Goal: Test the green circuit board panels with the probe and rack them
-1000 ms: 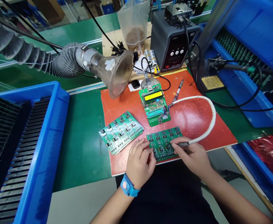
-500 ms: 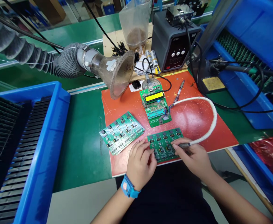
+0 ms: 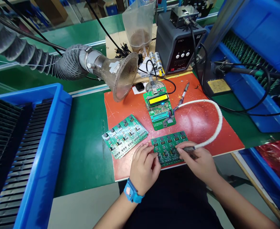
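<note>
A green circuit board panel (image 3: 168,146) with several small displays lies at the front of the red mat (image 3: 192,121). My left hand (image 3: 145,162) grips its left edge with curled fingers. My right hand (image 3: 197,160) pinches the dark end of a white-sleeved cable (image 3: 219,122) over the panel's right part; its tip is hidden. That cable runs to a green programmer board (image 3: 159,109) with a lit yellow screen, behind the panel. Left of the panel, a stack of similar boards (image 3: 125,135) lies partly on the mat.
A fume funnel (image 3: 125,76) hangs over the mat's back left. Behind stands a dark soldering station (image 3: 180,44). A pen (image 3: 184,92) lies at the back right. Blue bins (image 3: 41,149) flank both sides; black cables cross the right.
</note>
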A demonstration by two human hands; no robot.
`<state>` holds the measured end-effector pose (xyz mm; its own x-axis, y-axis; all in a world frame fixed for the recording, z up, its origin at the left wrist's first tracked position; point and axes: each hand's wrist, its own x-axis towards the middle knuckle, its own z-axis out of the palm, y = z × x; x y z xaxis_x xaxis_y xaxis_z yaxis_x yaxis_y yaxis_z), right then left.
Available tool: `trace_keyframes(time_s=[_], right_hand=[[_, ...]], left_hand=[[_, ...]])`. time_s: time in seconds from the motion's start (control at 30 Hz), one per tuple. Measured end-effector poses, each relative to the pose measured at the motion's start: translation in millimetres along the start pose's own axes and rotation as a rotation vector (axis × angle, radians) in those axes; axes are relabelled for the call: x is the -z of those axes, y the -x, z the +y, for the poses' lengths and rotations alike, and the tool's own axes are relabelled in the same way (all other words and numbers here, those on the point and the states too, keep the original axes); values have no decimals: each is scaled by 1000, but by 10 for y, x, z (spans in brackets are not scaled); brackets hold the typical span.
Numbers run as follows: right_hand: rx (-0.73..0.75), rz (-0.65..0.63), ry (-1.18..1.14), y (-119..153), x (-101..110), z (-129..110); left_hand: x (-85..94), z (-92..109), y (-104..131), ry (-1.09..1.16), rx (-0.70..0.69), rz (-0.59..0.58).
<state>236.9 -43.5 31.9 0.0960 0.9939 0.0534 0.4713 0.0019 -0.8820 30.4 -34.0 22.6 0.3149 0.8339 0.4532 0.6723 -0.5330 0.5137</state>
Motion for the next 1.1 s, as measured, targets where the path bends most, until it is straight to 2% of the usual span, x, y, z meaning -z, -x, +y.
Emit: trace_keyframes(time_s=[0.3,0.57,0.7,1.1], right_hand=[[18,2,-18,10,0,2],[24,-1,-12,7,7,1],[37,2,-14,2,5,3],[16,-17,-21,-1,29,11]], left_hand=[[-3,-4,-1,-2,17,-20],[35,38,-42,-98,61,-227],[32,35,-55,-116,58,-287],[52,31,-51,-68,85,-319]])
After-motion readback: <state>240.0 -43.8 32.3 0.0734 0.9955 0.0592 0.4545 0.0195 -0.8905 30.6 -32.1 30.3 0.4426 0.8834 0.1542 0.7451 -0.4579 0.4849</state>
